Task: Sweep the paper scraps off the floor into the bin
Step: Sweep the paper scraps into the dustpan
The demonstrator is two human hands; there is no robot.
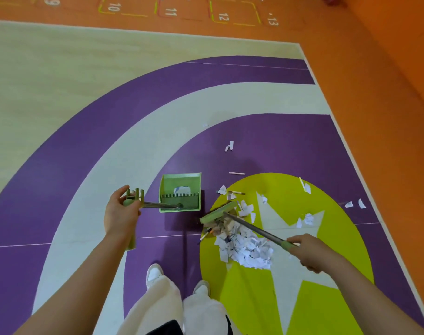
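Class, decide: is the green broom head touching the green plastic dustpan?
Apart. The head view shows bare purple floor between the green broom head and the green plastic dustpan.

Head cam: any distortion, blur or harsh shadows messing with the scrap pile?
Head view: wide-angle bend, floor lines curve toward the edges; lighting even, no glare; soft shadows under the dustpan and broom head; the scrap pile is fairly sharp, though print on the scraps is unreadable; left hand and right hand show little motion blur; far numbered squares look soft.
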